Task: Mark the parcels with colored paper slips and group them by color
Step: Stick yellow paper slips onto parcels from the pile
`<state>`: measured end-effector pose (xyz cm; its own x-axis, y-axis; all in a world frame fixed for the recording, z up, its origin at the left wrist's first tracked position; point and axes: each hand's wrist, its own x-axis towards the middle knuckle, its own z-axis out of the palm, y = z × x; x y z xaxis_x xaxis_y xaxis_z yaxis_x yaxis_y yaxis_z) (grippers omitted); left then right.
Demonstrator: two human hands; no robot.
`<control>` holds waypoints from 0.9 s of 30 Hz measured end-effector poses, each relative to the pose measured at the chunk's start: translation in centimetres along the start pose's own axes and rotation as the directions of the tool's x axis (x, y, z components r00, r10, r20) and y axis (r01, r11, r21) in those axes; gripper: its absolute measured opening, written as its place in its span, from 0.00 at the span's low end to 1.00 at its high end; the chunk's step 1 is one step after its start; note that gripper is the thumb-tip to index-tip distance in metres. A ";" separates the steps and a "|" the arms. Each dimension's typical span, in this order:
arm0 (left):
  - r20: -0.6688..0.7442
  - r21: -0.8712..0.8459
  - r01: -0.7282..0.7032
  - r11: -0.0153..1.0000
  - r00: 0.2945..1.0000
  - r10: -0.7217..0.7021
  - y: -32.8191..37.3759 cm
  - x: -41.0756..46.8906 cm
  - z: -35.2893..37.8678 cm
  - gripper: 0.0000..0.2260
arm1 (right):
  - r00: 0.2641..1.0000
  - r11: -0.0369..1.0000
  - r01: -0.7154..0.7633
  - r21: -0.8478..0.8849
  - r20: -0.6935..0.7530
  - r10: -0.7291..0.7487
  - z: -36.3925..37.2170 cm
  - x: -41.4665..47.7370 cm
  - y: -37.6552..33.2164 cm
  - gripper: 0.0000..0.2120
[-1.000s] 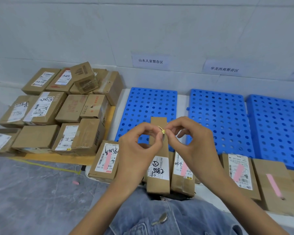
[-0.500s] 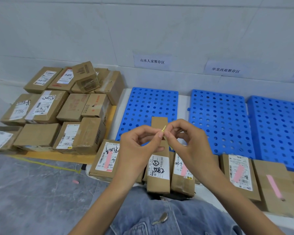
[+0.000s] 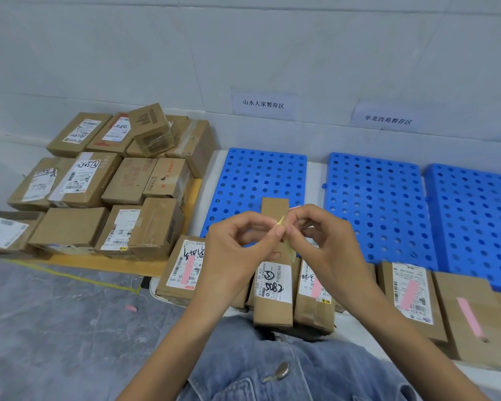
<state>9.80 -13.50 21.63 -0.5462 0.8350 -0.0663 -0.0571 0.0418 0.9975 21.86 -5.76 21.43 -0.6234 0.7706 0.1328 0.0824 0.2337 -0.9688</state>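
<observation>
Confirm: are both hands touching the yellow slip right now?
Touching. The head view shows the left hand and the right hand each pinching the yellow slip between their fingertips.

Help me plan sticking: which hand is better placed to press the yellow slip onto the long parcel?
Probably right: left hand and right hand both pinch the yellow slip, but its loose end hangs by the right, above the long parcel.

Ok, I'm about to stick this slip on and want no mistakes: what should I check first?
1. Yellow slip pinched by left hand and right hand: ok.
2. Slip's sticky side free: cannot tell.
3. Parcel marked 5082 lies under the hands, label up: ok.
4. Its neighbours' pink slips match yellow: not ok.
5. Floor free of strays: not ok, pink scrap lies there.
</observation>
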 end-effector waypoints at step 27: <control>-0.260 -0.447 0.227 0.865 0.893 -0.368 -7.6 1.9 -3.1 0.05 | 0.978 0.983 -0.162 0.083 -0.119 0.171 0.6 2.9 5.6 0.03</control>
<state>6.58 -13.92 13.81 -0.6840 0.5872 -0.4329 -0.5469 -0.0200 0.8369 20.00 -2.55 16.25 -0.5029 0.8643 -0.0111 0.1175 0.0557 -0.9915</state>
